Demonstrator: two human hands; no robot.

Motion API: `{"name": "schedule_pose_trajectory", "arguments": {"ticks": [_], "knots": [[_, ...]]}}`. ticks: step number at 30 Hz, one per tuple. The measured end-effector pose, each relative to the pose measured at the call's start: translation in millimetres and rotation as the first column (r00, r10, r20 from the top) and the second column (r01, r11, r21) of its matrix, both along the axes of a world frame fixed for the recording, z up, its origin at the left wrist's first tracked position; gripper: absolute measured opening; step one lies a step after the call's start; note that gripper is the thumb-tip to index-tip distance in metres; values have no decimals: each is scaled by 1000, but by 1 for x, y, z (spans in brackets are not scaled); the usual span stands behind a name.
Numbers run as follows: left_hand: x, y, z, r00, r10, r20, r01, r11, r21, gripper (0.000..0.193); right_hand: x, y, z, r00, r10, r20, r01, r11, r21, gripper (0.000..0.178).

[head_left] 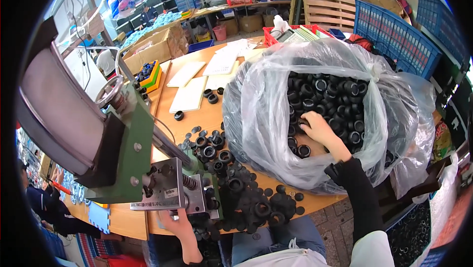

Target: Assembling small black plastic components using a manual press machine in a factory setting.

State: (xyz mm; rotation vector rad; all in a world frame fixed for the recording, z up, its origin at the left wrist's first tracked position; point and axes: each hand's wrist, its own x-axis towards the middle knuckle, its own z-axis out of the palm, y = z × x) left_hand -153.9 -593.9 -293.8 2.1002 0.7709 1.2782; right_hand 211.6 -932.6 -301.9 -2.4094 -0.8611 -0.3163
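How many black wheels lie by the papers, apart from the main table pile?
4: one wheel at the papers' near edge; three between papers and plastic bag: left wheel, middle wheel, right wheel. The bag may hide more.

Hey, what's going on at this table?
A person's right hand reaches into a clear bag among black round parts; whether it grips one is unclear. The left hand is at the green press, fingers partly hidden. Loose black discs lie on the table between them.
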Motion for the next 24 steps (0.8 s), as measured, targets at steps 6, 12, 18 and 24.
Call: {"name": "schedule_pose_trajectory", "arguments": {"ticks": [6,12,18,24], "knots": [[-9,-6,-8,996,93,-14,-92,994,63,43,43,25,-53,984,-103,-147,30,900,-434,58],[-96,6,-42,963,270,-13,-270,963,-11,45,-13,41,-6,994,-14,110,6,997,74,53],[-177,22,-132,686,330,-648,-506,857,-98,104,-204,110,93,873,447,-197,-362,863,353,62],[-179,15,-131,796,306,-522,-419,901,-110,68,-279,229,54,769,624,-140,-526,741,418,40]]}}
